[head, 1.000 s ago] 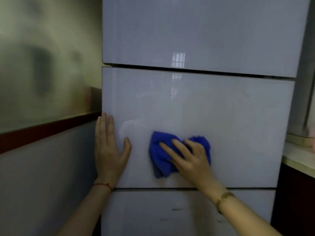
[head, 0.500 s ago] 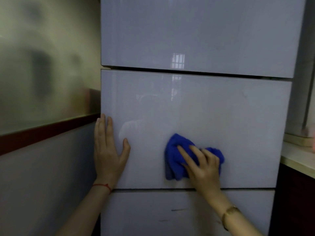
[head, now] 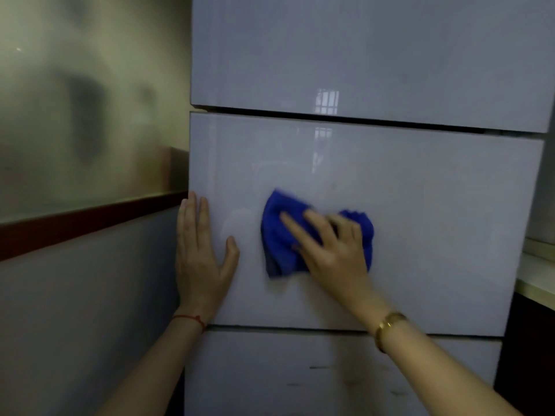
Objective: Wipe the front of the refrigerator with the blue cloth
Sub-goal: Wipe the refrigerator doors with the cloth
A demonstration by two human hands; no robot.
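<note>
A glossy pale grey refrigerator (head: pixel 420 205) fills the view, its front split into three stacked door panels. On the middle panel my right hand (head: pixel 333 253) presses a bunched blue cloth (head: pixel 279 235) flat against the surface, left of the panel's centre. The fingers spread over the cloth and hide its middle. My left hand (head: pixel 201 259) lies flat and open on the left edge of the same panel, a hand's width from the cloth. A red string circles my left wrist and a gold bracelet my right.
A wall (head: pixel 75 295) with a dark red rail (head: pixel 90 223) and a blurry mirrored upper half stands close on the left. A pale countertop (head: pixel 537 277) over a dark cabinet juts out at the right of the refrigerator.
My right hand slid the cloth to the right, then back to the left and a little higher on the middle panel. My left hand stayed on the left edge.
</note>
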